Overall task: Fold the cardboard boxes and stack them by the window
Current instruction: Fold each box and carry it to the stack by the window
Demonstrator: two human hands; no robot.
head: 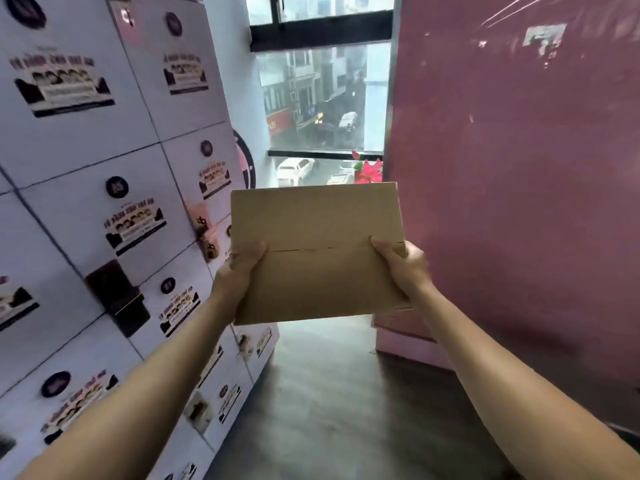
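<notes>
Brown cardboard, already folded into a closed box (317, 251), is held out at arm's length by both hands in a narrow passage between white lockers (114, 188) and a pink wall (519, 174), with the window (323, 98) straight ahead. The left hand (239, 268) is wrapped round the box's left edge and the right hand (403, 265) round its right edge, thumbs laid on the top face by the flap seam and the remaining fingers hidden beneath, so the load is clamped evenly from both sides and kept level. The box is carried clear of the dark floor (322, 393), touching nothing else. Its long axis is set crosswise, running from the lockers towards the pink wall, while its broad top face is tilted up towards the camera and its far edge is pointed at the window. Folding appears finished for this box; it seems to be on its way to be stacked by the glass, where pink flowers (370, 169) are seen
</notes>
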